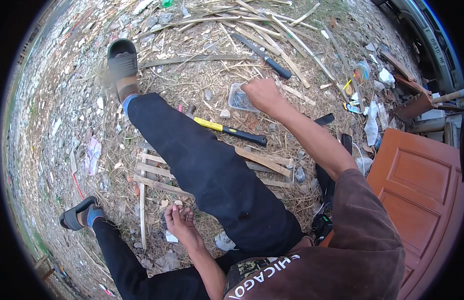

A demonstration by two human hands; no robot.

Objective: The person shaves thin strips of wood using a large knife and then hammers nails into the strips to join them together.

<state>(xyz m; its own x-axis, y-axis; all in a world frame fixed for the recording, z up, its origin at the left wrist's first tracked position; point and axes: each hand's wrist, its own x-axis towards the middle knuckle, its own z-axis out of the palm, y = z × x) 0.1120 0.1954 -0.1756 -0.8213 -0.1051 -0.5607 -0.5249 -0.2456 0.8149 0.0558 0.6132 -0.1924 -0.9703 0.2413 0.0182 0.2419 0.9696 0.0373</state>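
Observation:
My right hand [264, 96] is curled at the right rim of a clear plastic tub [238, 98] with many thin nails in it. Its fingertips point down and are hidden, so what they grip, if anything, does not show. Beside my thigh, my left hand [181, 224] is turned up with thumb and fingers bent together; anything in them is too small to name. Near that hand lies a frame of thin wooden slats [159, 184], partly covered by my outstretched leg. Just beyond my knee rests a hammer [232, 132] with a yellow and black handle.
A knife [264, 57] with a black handle lies past the tub, among loose bamboo strips [292, 42]. A brown panelled door [417, 195] is at my right. Stones and litter dot the dry grass [157, 100]. A parked vehicle [432, 40] stands at the far right.

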